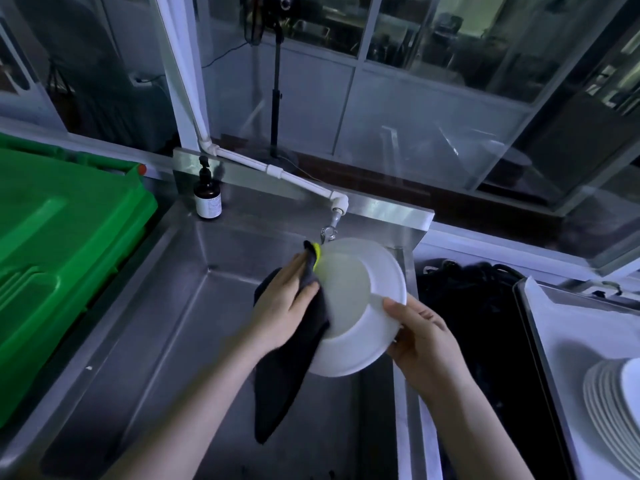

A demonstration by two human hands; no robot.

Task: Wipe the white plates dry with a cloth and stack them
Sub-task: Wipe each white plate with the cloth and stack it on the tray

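A white plate [356,344] is held tilted above the steel sink [156,323]. My right hand [420,337] grips its right rim, thumb on the upper face. My left hand [282,303] presses a dark cloth [284,386] with a yellow-green edge against the plate's left side; the cloth's tail hangs down below the hand. At the far right a stack of white plates [613,407] lies on a white tray [568,327], partly cut off by the frame edge.
A tap [329,232] on a white pipe hangs just behind the plate. A brown pump bottle [207,199] stands at the sink's back left corner. A green plastic crate [55,244] fills the left. A black bin [485,341] lies between sink and tray.
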